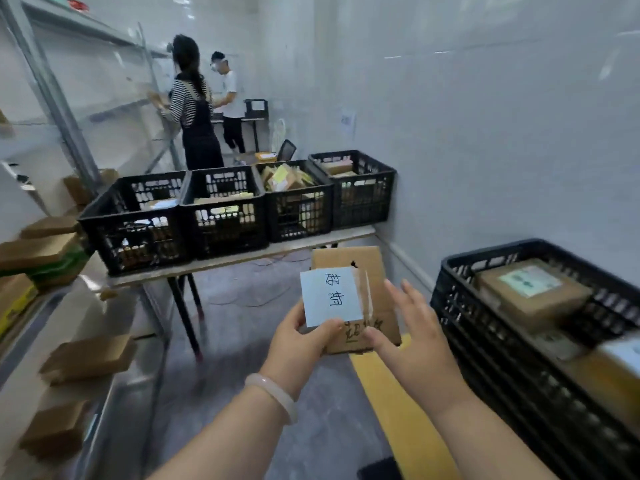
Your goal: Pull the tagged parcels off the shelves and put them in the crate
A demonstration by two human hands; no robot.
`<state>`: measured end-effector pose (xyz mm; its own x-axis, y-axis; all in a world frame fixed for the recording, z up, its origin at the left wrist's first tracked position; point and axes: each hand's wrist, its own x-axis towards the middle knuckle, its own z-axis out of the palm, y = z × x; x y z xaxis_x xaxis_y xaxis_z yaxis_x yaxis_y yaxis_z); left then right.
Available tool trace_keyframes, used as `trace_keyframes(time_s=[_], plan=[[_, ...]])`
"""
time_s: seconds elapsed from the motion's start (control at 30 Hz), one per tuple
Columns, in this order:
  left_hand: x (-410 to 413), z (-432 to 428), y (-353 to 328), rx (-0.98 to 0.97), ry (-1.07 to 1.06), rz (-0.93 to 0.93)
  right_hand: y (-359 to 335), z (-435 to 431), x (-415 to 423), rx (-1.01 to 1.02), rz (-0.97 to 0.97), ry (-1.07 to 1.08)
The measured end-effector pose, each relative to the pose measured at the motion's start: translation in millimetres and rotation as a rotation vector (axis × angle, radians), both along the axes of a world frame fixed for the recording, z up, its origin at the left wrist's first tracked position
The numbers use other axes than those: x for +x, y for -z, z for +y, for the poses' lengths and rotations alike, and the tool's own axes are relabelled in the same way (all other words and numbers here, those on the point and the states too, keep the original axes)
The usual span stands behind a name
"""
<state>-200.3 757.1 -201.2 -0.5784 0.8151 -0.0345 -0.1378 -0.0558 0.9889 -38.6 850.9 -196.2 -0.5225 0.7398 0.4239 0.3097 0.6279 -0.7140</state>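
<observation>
**Tagged parcel in hand, crate at my right**

The cardboard parcel [367,271] is out in the aisle in front of me, off the shelves, its white handwritten tag [330,294] turned up so I can read it. My left hand [299,344] grips the near edge, thumb pressed on the tag's lower corner to keep it flat. My right hand [408,337] has its fingers spread and loose against the parcel's right side, steadying more than gripping. The black crate [450,306] sits just to my right, already holding boxes, so I judge the drop is next. Ahead, a table [242,256] carries four more crates; shelves [52,341] run along my left, grey floor below, two people working beyond.
</observation>
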Motion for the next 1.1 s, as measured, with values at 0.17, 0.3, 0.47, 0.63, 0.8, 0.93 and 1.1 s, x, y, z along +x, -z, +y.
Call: trace_keyframes(time_s=[0.17,0.3,0.47,0.63,0.8,0.93,1.1], plan=[[75.0,98.7,-13.2,0.01,0.258,-0.024,-10.2,48.1,92.2,0.036,0.004,0.236],[130.9,149.8,-18.3,0.022,0.472,-0.022,-10.8,69.9,147.9,-0.015,0.03,0.444],[174.0,216.4,-21.5,0.001,0.673,-0.009,-7.7,95.1,190.7,-0.049,0.025,0.647],[196.7,281.8,-13.5,-0.089,0.882,0.006,-3.3,118.1,211.9,-0.13,-0.004,0.884],[213.2,348.7,-3.5,-0.171,0.975,0.041,1.3,137.1,218.4,-0.232,-0.013,1.021],[233.7,391.1,8.7,-0.301,1.073,0.091,9.1,146.9,226.2,-0.29,-0.034,1.157],[274.0,419.9,16.0,-0.384,1.216,0.198,17.6,155.7,233.4,-0.32,-0.076,1.25]])
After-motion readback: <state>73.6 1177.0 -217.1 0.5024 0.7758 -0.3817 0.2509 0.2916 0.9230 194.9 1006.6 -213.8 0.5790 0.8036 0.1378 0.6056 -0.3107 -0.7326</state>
